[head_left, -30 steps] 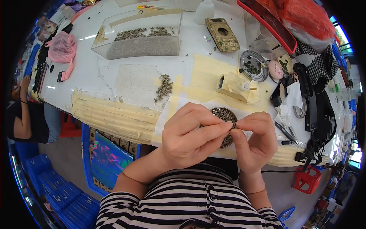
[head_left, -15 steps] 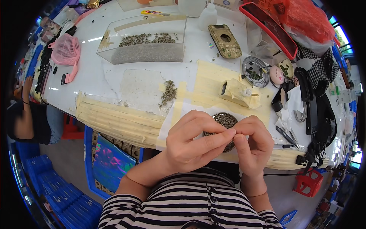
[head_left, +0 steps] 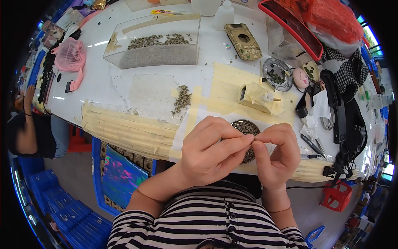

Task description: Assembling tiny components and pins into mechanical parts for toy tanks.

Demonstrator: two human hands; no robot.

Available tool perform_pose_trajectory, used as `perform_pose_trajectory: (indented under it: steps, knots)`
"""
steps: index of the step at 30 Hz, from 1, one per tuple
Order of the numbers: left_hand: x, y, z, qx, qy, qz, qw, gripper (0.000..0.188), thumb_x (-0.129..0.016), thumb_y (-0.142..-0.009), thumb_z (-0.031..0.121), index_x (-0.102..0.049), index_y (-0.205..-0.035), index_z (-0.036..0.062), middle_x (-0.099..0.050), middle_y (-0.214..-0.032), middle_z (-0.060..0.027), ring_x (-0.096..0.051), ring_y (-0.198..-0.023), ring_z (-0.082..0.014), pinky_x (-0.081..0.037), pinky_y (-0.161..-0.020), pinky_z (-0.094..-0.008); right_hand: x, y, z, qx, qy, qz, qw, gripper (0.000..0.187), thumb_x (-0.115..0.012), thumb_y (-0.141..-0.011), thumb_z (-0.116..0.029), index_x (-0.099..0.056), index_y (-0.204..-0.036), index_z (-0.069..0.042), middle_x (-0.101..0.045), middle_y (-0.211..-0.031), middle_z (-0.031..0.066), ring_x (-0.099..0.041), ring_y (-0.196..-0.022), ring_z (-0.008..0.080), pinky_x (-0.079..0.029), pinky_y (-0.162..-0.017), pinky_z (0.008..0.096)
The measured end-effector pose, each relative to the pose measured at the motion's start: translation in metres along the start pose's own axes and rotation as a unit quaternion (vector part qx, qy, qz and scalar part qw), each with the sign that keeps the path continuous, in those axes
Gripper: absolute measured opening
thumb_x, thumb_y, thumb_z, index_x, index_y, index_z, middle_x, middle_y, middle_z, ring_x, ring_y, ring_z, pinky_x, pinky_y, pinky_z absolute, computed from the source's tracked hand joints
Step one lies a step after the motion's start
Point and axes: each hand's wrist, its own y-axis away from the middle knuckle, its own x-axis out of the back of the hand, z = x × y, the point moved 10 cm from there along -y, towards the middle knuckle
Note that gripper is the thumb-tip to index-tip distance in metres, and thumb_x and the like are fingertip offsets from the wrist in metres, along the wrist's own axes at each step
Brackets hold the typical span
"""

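Both hands meet over a round dish (head_left: 256,124) filled with small grey-brown parts (head_left: 244,125). My left hand (head_left: 215,153) pinches with thumb and forefinger, and its fingertips touch those of my right hand (head_left: 275,153), which is also pinched. Whatever sits between the fingertips is too small to make out. Left of the hands, a loose heap of similar small parts (head_left: 182,99) lies on the table. Just behind the dish is a block wrapped in cream tape (head_left: 259,98) with a short peg sticking out.
A clear bin (head_left: 157,58) of small parts stands at the back left. A camouflage-patterned toy tank hull (head_left: 243,41), a round tin (head_left: 277,74), and a red-framed phone (head_left: 292,31) are at the back right. Tweezers (head_left: 313,146) lie right. Another person (head_left: 31,128) sits far left.
My hands stay pinched together, shifted very slightly. The view has tilted a little, so the table's things sit marginally higher and further left.
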Motion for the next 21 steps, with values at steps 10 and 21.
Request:
perform_pose_trajectory:
  steps: [10, 21]
  knots:
    - [0.000, 0.001, -0.001, -0.002, -0.006, -0.001, 1.000, 0.032, -0.079, -0.069, -0.006, -0.075, -0.099, 0.0032, -0.067, -0.089, -0.0063, -0.061, -0.075, -0.0211, -0.048, -0.064, -0.0298, -0.003, 0.002, 0.002, 0.002, 0.025, -0.005, 1.000, 0.011, -0.076, -0.077, 0.003, -0.069, -0.085, 0.000, -0.065, -0.080, 0.0092, -0.060, -0.071, 0.0199, -0.047, -0.062, 0.0280]
    - [0.002, 0.001, -0.003, 0.009, 0.046, -0.013, 0.999, 0.032, -0.080, -0.071, -0.002, -0.077, -0.101, 0.0070, -0.067, -0.093, -0.0052, -0.061, -0.076, -0.0207, -0.048, -0.067, -0.0309, -0.014, 0.008, 0.023, -0.135, -0.145, -0.079, 0.977, 0.005, -0.069, -0.086, -0.001, -0.067, -0.084, 0.003, -0.067, -0.083, 0.0094, -0.059, -0.076, 0.0190, -0.046, -0.070, 0.0284]
